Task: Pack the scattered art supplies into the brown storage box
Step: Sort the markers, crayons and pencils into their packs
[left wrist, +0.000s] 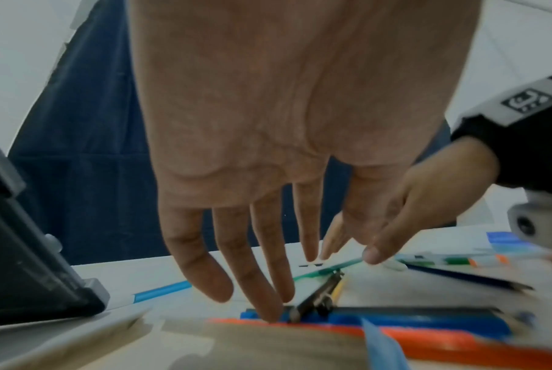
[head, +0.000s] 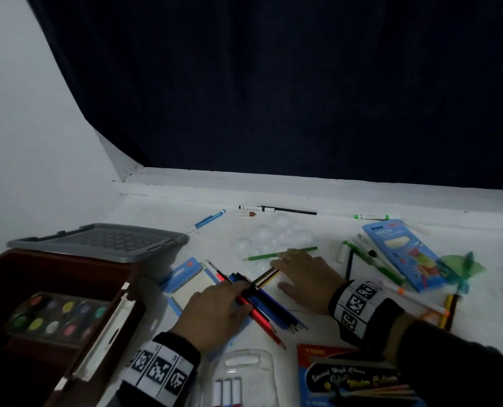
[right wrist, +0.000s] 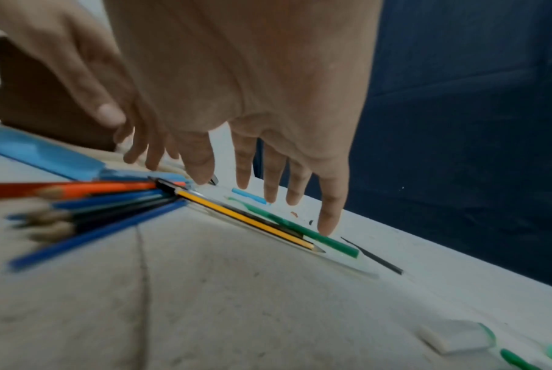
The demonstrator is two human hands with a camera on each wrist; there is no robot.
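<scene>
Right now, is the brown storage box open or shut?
Open. The brown storage box shows its inside, with a paint palette lying in it; the grey lid sits behind it.

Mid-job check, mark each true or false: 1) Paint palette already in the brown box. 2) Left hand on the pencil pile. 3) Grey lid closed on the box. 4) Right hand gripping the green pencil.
1) True: the palette lies in the box.
2) True: the left hand rests on the pencils.
3) False: the lid is off, behind the box.
4) False: the right hand is flat, one fingertip touching the green pencil.
</scene>
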